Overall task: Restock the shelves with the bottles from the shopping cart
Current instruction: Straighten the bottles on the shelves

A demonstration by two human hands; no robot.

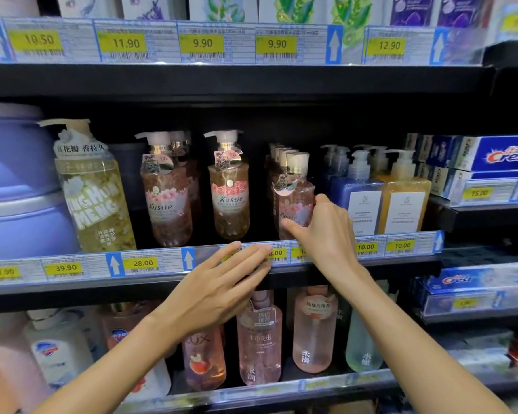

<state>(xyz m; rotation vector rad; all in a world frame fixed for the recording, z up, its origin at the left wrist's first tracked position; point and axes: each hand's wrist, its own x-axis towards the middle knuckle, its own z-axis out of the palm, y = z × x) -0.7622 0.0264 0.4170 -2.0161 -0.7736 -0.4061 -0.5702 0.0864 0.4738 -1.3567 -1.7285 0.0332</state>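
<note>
Head view shows the right hand (326,231) curled round a pink Kustie bottle (295,204) at the shelf's front edge (162,276), left hand (222,282) flat-fingered, empty; best to square its label forward before releasing.

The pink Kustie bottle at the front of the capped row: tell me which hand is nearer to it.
Right. The right hand grips the pink Kustie bottle at its lower side; the left hand lies flat below it, against the shelf edge.
</note>
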